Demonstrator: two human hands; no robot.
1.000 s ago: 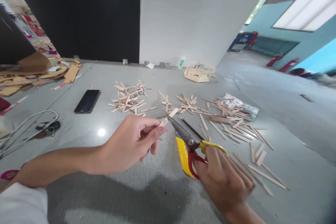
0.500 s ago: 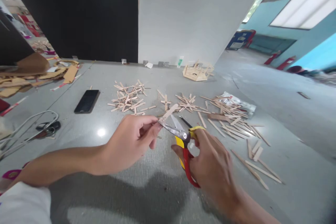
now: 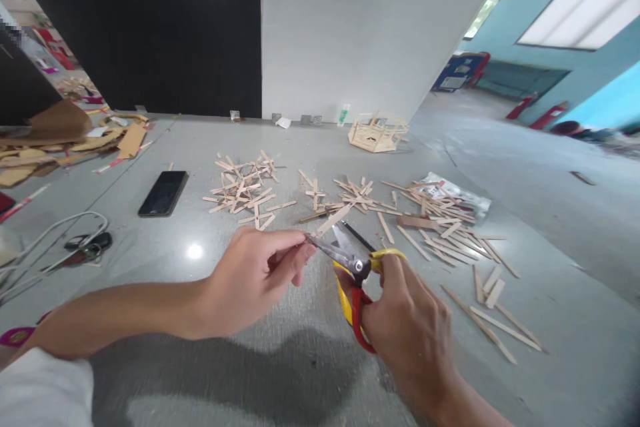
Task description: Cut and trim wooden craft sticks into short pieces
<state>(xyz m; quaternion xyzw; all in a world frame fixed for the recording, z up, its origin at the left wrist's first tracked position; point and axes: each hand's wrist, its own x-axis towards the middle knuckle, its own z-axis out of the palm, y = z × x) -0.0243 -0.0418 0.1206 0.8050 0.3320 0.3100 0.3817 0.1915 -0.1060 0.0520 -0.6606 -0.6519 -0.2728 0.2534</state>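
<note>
My left hand (image 3: pixel 267 277) pinches the near end of a wooden craft stick (image 3: pixel 334 219), which slants up and to the right from the fingertips. In my right hand (image 3: pixel 407 310) is a pair of scissors (image 3: pixel 356 267) with red and yellow handles, fingers wrapped round the grips. Its blades are parted, and the lower one reaches the left fingertips beside the stick. Behind the blades lies a dark, pen-like thing (image 3: pixel 357 235). Loose craft sticks (image 3: pixel 243 183) lie in a heap beyond my left hand, with another cluster (image 3: pixel 357 195) beyond the scissors.
A phone (image 3: pixel 163 193) and a white cable (image 3: pixel 65 223) lie at left, near cardboard scraps (image 3: pixel 133 140). At right, many sticks (image 3: pixel 443 217) surround a plastic bag (image 3: pixel 470 199). A small stick-built frame (image 3: pixel 376 136) stands by the white panel (image 3: pixel 345 27).
The scissors and my right hand have shifted slightly right. The stick has tilted a little lower and rightward in the left fingers, and the blades still stand apart.
</note>
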